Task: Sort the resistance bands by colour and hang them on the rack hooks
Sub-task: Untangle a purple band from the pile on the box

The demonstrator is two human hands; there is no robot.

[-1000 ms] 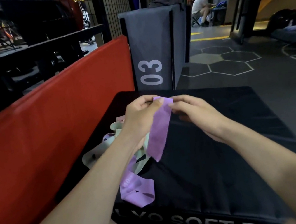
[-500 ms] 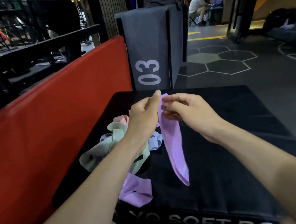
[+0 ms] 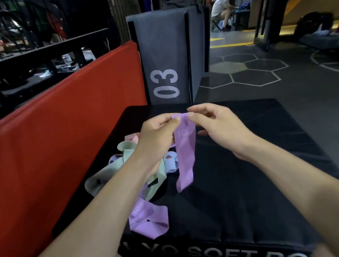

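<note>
On the black soft box (image 3: 250, 182), sorting is judged to be underway. The pile of bands (image 3: 126, 168) is lying left. A purple band (image 3: 185, 154) is being pinched at its top by the left hand (image 3: 157, 139) and right hand (image 3: 219, 127), hanging mid-box; a rack hook is being called for next.

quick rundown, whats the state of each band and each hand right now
held purple band: pinched at its top edge, hanging flat
left hand: pinching the band's top left corner
right hand: pinching its top right corner
second purple band: lying crumpled on the black soft box
green band: loose in the pile
blue band: tangled in the pile
</note>
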